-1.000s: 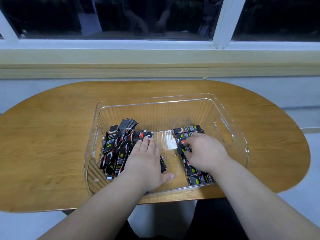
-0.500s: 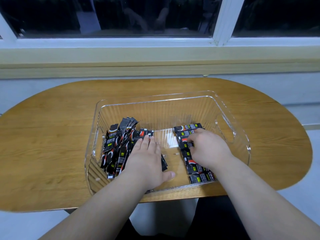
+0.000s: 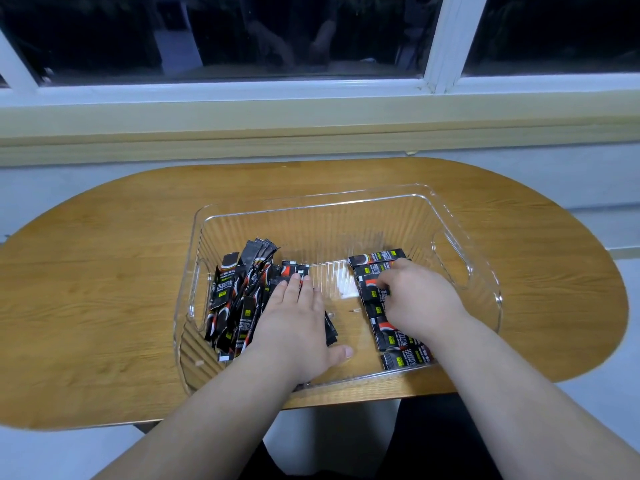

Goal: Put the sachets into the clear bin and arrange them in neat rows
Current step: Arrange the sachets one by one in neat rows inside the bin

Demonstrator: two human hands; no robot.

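Observation:
A clear ribbed bin (image 3: pixel 311 202) stands on the wooden table (image 3: pixel 104 271). A loose heap of black sachets (image 3: pixel 235 296) fills its left part. At its right side, several black sachets (image 3: pixel 398 337) lie flat in a row running from near to far. My left hand (image 3: pixel 294 323) rests palm down with straight fingers on the heap's right edge. Over the middle of the row, my right hand (image 3: pixel 419 299) has its fingers curled down and pinches one sachet. The thumb of that hand is hidden.
The bin has cut-out handles at its left end (image 3: pixel 194 296) and right end (image 3: pixel 450 258). A window sill (image 3: pixel 311 133) and dark panes run behind the table. The table's near edge lies just under my forearms.
My right hand has crept slightly toward the far end of the row. My left hand stays flat on the heap.

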